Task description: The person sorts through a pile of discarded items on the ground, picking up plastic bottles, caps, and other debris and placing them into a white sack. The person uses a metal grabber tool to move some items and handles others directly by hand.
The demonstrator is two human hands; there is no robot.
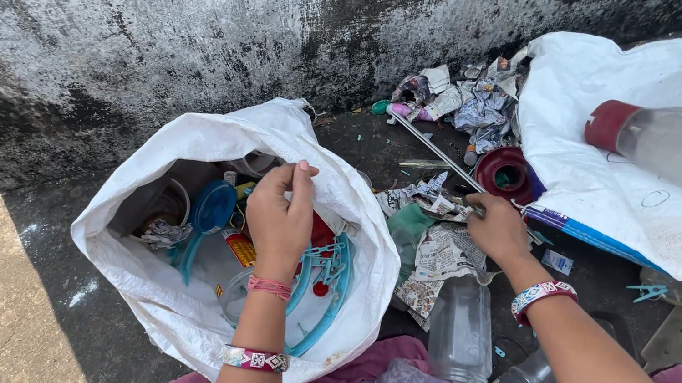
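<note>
Under the left hand sits a white sack, open at the top. Inside are a blue plastic frame, a blue lid and other plastic bits. The left hand's fingers are pressed together, pinching the far rim of the sack. The right hand is curled on crumpled paper scraps, and I cannot tell what it holds. Just below that hand lie two clear bottles.
</note>
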